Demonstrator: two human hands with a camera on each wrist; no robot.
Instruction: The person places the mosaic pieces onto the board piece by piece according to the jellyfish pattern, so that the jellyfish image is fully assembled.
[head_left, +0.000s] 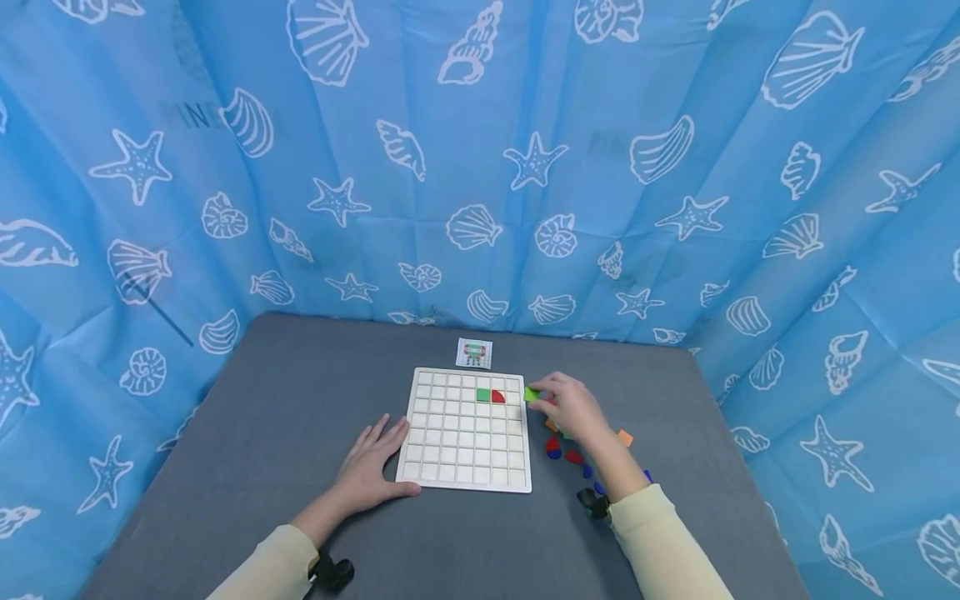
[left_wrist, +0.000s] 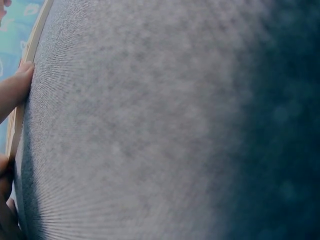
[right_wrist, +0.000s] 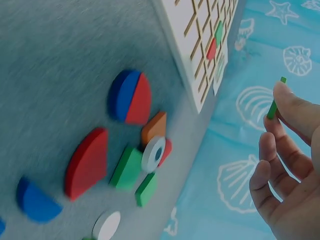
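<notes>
A white gridded board [head_left: 450, 442] lies on the grey table, with a green square tile [head_left: 483, 394] and a red quarter-round tile [head_left: 498, 397] side by side in its upper part. My left hand [head_left: 366, 468] rests at the board's left side, fingers spread, with fingertips and thumb at its edge. Just off the board's upper right edge, my right hand [head_left: 573, 408] pinches a light green tile [head_left: 531, 394] between thumb and finger. The right wrist view shows this green tile [right_wrist: 272, 107] edge-on, raised above the table.
Loose pieces lie right of the board, among them a blue-and-red disc [right_wrist: 131, 97], a red piece [right_wrist: 87, 162], a blue half-round [right_wrist: 37, 202], an orange piece [right_wrist: 154, 129] and a white eye-like disc [right_wrist: 153, 154]. Behind the board lies a printed card [head_left: 474, 352]. A blue shell-patterned curtain [head_left: 525, 167] surrounds the table.
</notes>
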